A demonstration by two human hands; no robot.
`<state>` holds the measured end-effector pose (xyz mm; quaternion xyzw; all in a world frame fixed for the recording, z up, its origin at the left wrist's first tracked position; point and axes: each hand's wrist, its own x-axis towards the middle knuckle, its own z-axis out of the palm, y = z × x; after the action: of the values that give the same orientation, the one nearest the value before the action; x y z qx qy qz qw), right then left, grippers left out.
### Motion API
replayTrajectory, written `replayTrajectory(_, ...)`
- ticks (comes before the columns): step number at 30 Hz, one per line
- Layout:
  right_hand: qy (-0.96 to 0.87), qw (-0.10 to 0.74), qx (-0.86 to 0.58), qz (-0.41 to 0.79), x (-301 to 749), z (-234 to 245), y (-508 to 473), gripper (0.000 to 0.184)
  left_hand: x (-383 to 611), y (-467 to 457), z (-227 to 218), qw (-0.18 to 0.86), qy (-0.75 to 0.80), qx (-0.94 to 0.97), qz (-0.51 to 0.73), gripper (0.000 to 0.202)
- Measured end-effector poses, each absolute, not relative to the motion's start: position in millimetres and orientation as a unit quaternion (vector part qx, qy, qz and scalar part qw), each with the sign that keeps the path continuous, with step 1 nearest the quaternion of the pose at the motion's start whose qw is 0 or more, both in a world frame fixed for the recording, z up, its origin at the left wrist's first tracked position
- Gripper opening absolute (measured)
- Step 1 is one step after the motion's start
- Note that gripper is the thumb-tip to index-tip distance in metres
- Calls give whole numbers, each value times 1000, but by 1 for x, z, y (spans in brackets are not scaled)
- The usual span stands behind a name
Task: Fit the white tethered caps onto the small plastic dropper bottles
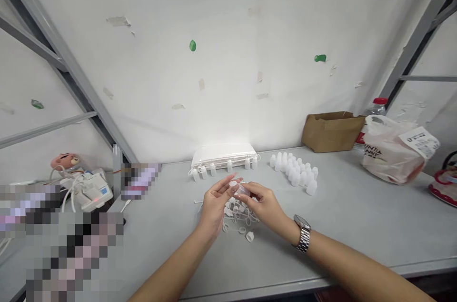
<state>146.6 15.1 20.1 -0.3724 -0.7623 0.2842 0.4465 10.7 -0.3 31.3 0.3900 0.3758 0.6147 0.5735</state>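
In the middle of the table, my left hand (216, 204) pinches the capped end of a small white plastic bottle (243, 189). My right hand (263, 201), with a metal watch on the wrist, grips the body of the same bottle, which lies tilted between my fingers. Beneath both hands is a loose pile of white caps with loop straps (241, 211); a single cap (250, 236) lies nearer to me. Behind my hands, several bottles (230, 165) with straps stand along the front of a white flat stack (223, 152). Rows of small white bottles (295, 177) stand to the right.
Against the wall at the right are a cardboard box (332, 133), a red-capped drink bottle (379, 107) and a plastic bag (389, 152). A white power strip (94, 192) with cables and a pink toy head (64, 161) sit at the left. Metal posts frame both sides.
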Motion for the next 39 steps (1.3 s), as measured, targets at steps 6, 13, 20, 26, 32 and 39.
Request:
replayTrajectory(6,-764,426,-359,325,148,22,14,21,6,3,32,565,391,402,606,23)
replayTrajectory(13,-770,441,-372,273,148,20,14,20,5,4,29,407,455,459,645,19)
replayTrajectory(20,-790,468,-359,167,148,12,14,18,6,1,28,428,477,470,607,22)
replayTrajectory(26,-814,487,-312,43,147,5,16,18,11,-1,26,561,411,387,606,28)
replayTrajectory(32,-827,472,-291,-91,147,3,16,20,13,-2,26,534,414,375,635,21)
replayTrajectory(39,-832,432,-284,-203,148,1,16,29,17,-1,20,510,410,411,635,22)
